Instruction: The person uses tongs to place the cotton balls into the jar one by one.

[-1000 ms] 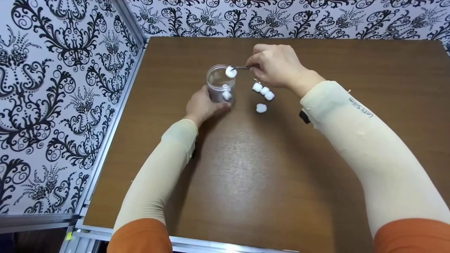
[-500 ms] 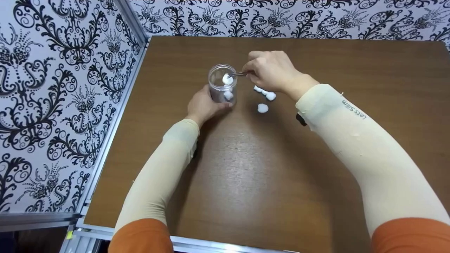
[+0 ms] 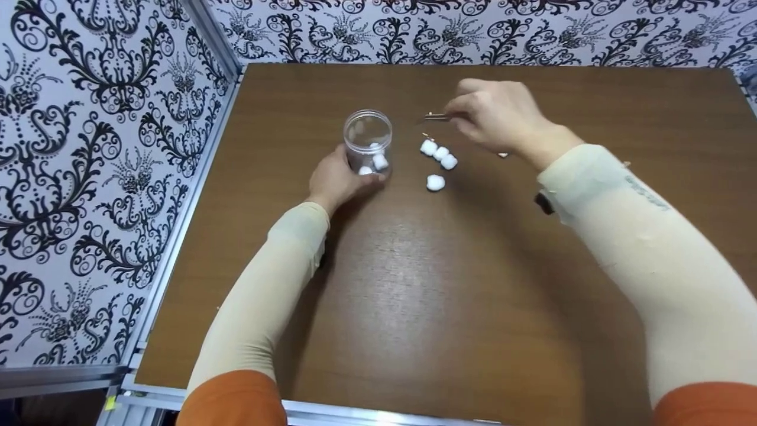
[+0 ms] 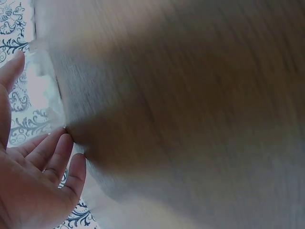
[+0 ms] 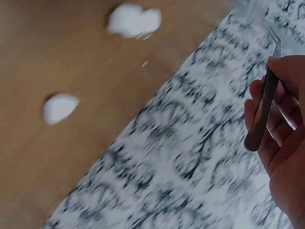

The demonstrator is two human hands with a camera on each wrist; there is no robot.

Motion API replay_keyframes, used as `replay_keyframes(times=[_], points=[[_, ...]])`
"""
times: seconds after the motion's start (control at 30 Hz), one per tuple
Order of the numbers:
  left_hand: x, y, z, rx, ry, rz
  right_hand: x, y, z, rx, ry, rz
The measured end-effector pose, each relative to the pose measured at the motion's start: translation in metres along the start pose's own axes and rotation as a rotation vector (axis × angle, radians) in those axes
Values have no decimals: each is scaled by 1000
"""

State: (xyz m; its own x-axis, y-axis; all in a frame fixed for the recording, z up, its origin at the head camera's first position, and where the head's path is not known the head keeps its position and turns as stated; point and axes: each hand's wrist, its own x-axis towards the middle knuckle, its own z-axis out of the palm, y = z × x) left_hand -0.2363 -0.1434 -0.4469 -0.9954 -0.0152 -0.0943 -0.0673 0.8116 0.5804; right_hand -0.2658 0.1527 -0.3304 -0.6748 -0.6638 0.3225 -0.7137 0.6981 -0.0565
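Observation:
My left hand (image 3: 336, 179) grips a clear, open-topped jar (image 3: 355, 157) low on its side, thumb on one side and fingers on the other. Several white cotton balls (image 3: 379, 161) lie inside the jar. To the right of it, my right hand (image 3: 497, 112) pinches metal tweezers (image 3: 436, 117), raised over the table. The right wrist view shows the tweezers (image 5: 267, 105) with thin bent tips apart and nothing between them. Below the right hand, a short row of cotton balls (image 3: 440, 154) sits on the table, with a single cotton ball (image 3: 435, 183) nearer me.
Another small white piece (image 3: 503, 155) shows at the lower edge of my right wrist, mostly hidden. Patterned walls (image 3: 449, 32) stand behind and to the left of the brown table (image 3: 378, 296). A metal frame (image 3: 189, 236) runs along the left edge.
The cotton ball held in the tweezers has dropped into the jar. My right hand has pulled back to the right with the tweezers bare. The left hand keeps its hold on the jar.

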Motion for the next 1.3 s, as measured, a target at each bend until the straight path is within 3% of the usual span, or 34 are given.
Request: replay_keyframes(times=[0.33, 0.53, 0.73, 1.3], points=[[-1, 1, -1, -15, 2, 7, -91, 69, 2, -44, -69, 201], [0, 0, -1, -9, -3, 5, -124, 90, 12, -32, -90, 275], [0, 0, -1, -4, -6, -8, -129, 95, 16, -28, -123, 304], [0, -2, 0, -16, -14, -2, -112, 94, 34, -42, -181, 302]])
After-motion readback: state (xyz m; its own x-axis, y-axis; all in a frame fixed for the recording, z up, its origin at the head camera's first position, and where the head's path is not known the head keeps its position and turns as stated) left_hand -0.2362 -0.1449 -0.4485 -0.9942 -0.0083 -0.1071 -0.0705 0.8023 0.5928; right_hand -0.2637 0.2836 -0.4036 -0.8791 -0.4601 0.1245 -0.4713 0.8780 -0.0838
